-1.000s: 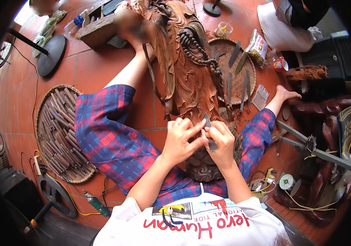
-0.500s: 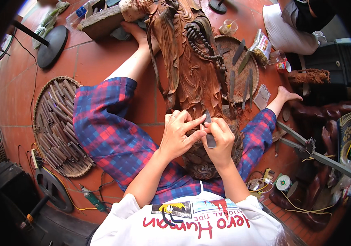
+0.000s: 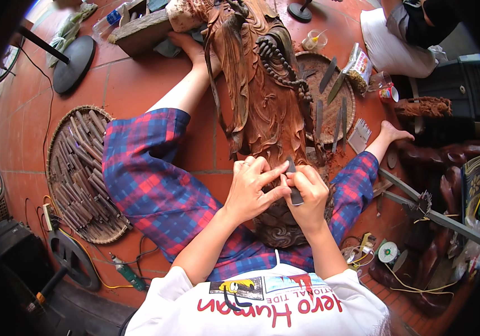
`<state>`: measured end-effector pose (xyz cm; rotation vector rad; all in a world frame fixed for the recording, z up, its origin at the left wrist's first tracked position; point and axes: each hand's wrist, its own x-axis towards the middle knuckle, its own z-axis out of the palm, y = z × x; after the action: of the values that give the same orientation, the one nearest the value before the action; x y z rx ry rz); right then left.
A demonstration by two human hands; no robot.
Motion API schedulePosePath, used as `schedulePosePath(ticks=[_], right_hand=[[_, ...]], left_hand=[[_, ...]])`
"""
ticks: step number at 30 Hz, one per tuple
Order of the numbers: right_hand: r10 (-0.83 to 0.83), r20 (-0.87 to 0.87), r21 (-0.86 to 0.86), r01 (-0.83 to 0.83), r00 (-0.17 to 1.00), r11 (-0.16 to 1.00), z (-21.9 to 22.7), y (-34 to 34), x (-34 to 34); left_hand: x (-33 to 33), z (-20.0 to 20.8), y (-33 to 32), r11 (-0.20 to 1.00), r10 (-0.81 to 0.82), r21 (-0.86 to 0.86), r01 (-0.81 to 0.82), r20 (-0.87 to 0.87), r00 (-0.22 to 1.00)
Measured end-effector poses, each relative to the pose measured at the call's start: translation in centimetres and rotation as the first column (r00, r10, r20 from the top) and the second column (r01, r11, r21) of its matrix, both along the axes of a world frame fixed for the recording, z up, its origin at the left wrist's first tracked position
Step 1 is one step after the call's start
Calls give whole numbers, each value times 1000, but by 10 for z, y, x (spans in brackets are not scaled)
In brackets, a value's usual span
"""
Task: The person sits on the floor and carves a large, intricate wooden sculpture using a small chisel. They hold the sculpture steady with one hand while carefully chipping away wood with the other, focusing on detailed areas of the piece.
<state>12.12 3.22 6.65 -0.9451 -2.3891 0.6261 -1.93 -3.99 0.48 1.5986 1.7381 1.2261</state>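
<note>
A carved wooden statue (image 3: pixel 265 120) with draped robes and a string of beads lies between my legs, its lower end toward me. My right hand (image 3: pixel 310 196) is closed around a short, flat dark file (image 3: pixel 297 198) held over the statue's near part. One pointed end sticks out past my fingers. My left hand (image 3: pixel 249 187) meets it from the other side, index fingertip at the pointed end and thumb by my right fingers, the other fingers curled. Both hands hide the spot where the tool touches the wood. The carved base (image 3: pixel 282 227) shows below them.
At left stands a round woven tray (image 3: pixel 55 187) full of chisel-like tools. Another basket (image 3: pixel 350 109) beyond the statue holds several flat files. A metal bar (image 3: pixel 455 225) lies at right, a round black stand base (image 3: pixel 74 64) at upper left. Cords and a green rotary tool (image 3: pixel 129 274) lie lower left.
Both hands and the file have shifted slightly right and nearer to me in the picture. The whole scene has moved a little with the head; the grip looks the same.
</note>
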Motion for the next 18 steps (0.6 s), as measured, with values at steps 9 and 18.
schedulePosePath(ticks=[9,18], right_hand=[[94,-11,44,-93,996,995,-1,10,5],[216,5,-10,-216,976,976,3,29,15]], left_hand=[[-1,2,0,1000,-12,11,12,-10,1000],[-4,8,0,999,-28,-22,27,-88,996]])
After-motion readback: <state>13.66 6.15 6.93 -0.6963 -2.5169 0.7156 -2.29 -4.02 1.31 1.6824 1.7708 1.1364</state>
